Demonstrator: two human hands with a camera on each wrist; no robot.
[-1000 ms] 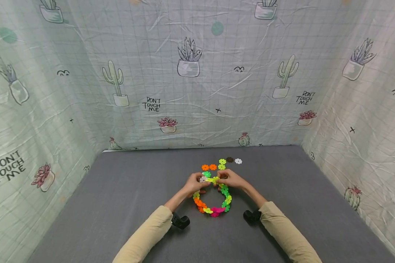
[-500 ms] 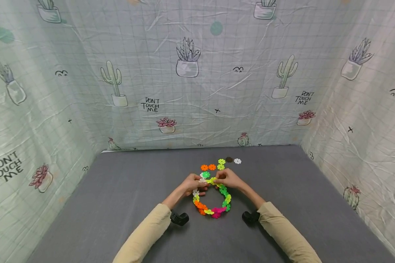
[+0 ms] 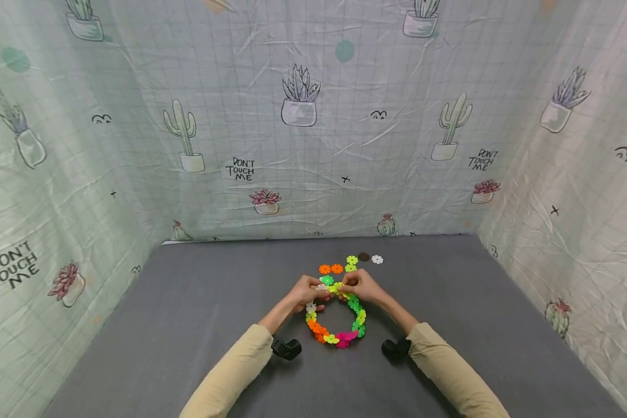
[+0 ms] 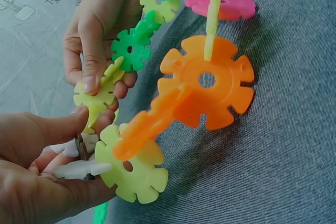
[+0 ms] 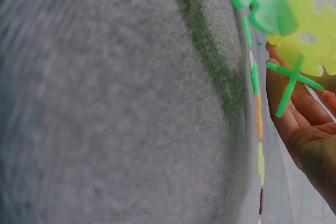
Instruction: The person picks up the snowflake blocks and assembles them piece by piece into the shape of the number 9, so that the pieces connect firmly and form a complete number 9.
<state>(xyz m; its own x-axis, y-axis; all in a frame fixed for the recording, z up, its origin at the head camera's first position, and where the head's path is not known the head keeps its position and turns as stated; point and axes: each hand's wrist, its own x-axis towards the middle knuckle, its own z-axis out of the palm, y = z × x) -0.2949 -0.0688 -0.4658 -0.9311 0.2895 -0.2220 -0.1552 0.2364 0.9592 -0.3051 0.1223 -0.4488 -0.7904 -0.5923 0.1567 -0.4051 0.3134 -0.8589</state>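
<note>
Both hands' [image 3: 307, 292] [image 3: 364, 284] fingers [image 4: 90, 59] pinch a chain [image 4: 181, 77] whose brown disc [image 4: 81, 147] only left wrist shows

Booth-like space: cactus-print cloth [image 3: 324, 148] on three sides, grey tabletop [image 3: 339, 377].

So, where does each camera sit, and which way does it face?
Head: worn on the head, facing forward and down over the tabletop toward the backdrop; shows the left hand, right hand and both sleeves.
Left wrist: on that wrist, facing the disc chain; the left hand is close at lower left, the right hand above.
Right wrist: on that wrist, mostly facing tabletop, with chain pieces at upper right; part of the right hand shows at right.
Shared: head and left wrist each show both hands gripping the disc chain.
</note>
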